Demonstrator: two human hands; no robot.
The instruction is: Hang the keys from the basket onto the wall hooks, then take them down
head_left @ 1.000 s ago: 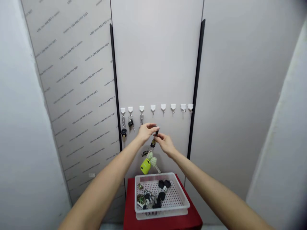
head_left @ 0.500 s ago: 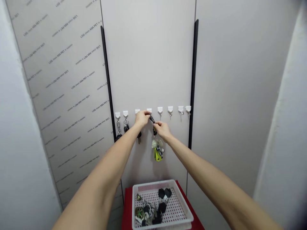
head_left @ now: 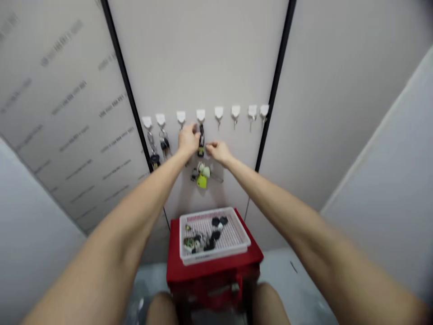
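Note:
A row of white wall hooks [head_left: 218, 111] runs across a pale panel. A key bunch with a black fob and a lime green tag [head_left: 202, 180] hangs from the fourth hook [head_left: 200, 114]. My left hand [head_left: 188, 138] is up at that hook, fingers closed by the black fob [head_left: 201, 136]. Just right of the bunch, my right hand [head_left: 218, 151] has its fingers loosely curled, close to the keys. The picture is smeared by motion. Other key bunches [head_left: 164, 143] hang on the first hooks at the left.
Below stands a red stool [head_left: 214, 269] carrying a white perforated basket [head_left: 239, 243] with several more keys [head_left: 202, 239] inside. My knees [head_left: 162, 308] show at the bottom edge. Black vertical strips [head_left: 274, 85] border the panel. Several hooks on the right are bare.
The view has tipped downward and the hooks sit higher. The green-tagged bunch went from being lifted to hanging on the fourth hook, and my right hand has slid off to its right.

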